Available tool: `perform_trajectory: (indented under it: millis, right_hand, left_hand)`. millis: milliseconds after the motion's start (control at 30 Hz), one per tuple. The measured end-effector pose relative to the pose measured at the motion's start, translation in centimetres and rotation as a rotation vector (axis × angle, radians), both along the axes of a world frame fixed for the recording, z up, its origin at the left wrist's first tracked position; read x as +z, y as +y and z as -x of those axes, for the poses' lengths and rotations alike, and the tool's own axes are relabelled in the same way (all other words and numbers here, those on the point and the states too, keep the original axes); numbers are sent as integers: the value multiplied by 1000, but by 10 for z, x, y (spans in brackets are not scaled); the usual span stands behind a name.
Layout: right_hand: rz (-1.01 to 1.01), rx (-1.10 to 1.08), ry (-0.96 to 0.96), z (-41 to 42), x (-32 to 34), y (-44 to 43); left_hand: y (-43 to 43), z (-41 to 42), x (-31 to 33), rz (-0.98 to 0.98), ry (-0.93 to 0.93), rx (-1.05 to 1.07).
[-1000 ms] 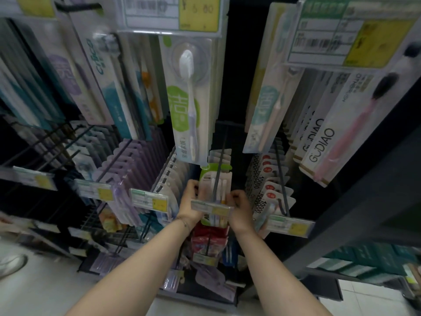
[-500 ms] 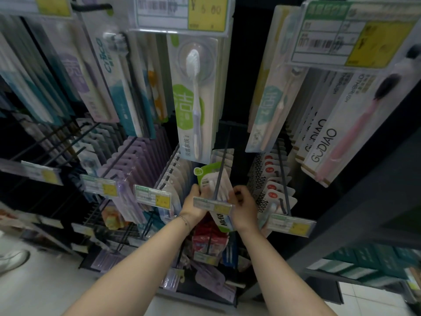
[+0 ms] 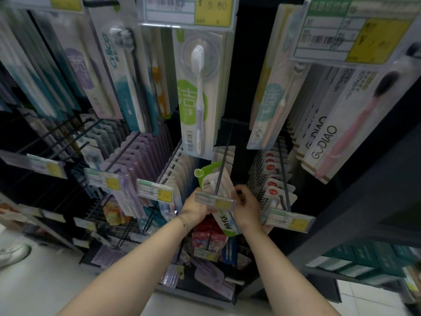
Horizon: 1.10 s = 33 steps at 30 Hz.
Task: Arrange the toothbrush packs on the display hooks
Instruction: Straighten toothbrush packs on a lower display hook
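From my feed, both hands meet at the centre hook's front end. My left hand [image 3: 196,209] clasps the green-and-white toothbrush pack [image 3: 215,181] from its nine o'clock side, just under the price tag [image 3: 214,201]; my right hand [image 3: 247,209] pinches the pack's three o'clock edge. The pack hangs tilted, its top leaning toward eleven o'clock, with the display hook [image 3: 222,164] crossing its face. More packs [image 3: 224,152] sit behind it at twelve o'clock.
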State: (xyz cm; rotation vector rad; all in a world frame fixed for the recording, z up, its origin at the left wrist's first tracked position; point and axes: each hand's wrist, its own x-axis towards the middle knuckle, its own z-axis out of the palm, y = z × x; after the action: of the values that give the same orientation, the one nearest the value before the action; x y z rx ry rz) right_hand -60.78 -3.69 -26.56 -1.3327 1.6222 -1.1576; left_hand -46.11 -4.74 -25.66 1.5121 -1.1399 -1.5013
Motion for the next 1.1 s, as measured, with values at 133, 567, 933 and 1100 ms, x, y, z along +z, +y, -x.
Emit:
perform_trajectory:
  millis: [133,567,933,1100]
  right_hand:
    - [16,32,70,3,4,6]
    - [-157,165,8,-8,-15,43]
    - [-213,171,92,-24,-17,84]
    - [-173,104,79,-53,-12,118]
  left_hand:
    - [3,-1,-9,-30,-32,-67]
    - [31,-19,-34,-89,7,45]
    - [65,-53,-34,-6,-100,-128]
    - [92,-81,-31,16,-95,-144]
